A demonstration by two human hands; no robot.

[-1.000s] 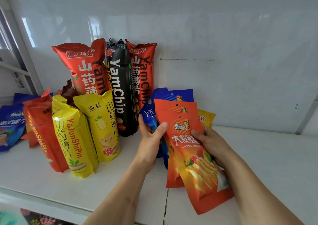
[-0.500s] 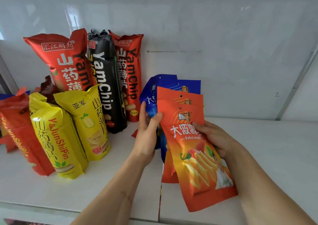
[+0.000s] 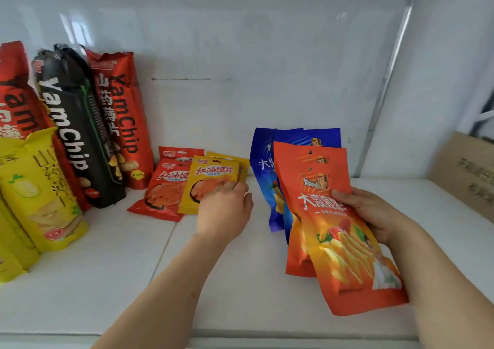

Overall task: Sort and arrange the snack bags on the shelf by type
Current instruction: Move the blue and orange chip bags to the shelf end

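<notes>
- Orange packets (image 3: pixel 344 231), two of them fanned one over the other, are pinched in the right hand (image 3: pixel 374 215), thumb across the front; behind them in the same grip stand two blue packets (image 3: pixel 267 177), lower edges near the shelf (image 3: pixel 240 282).
- Left hand (image 3: pixel 224 209) reaches over the small yellow pouch (image 3: pixel 211 185), fingers loosely curled and touching its lower right part; whether it has hold of it yet I cannot tell.
- Small pouches lean against the back wall between the tall bags and the blue packets: two red (image 3: pixel 165 188) and, as far as I can see, two yellow, the rear one of each showing only its top edge.
- Tall yam chip bags stand at the left: one black (image 3: pixel 77 124), two red, the nearer red one (image 3: pixel 117 119) beside the black. In front, at least two yellow bags (image 3: pixel 40 193) lean; more may be cut off by the frame.
- Risk, as I judge it: four slick packets in one hand can slide apart, and the front orange one, hanging lowest, would probably slip first.
- Pulling the yellow pouch out could topple the red pouches leaning beside it, since they overlap.
- A brown cardboard box (image 3: pixel 465 172) sits at the far right of the shelf and limits room for a new row there.
</notes>
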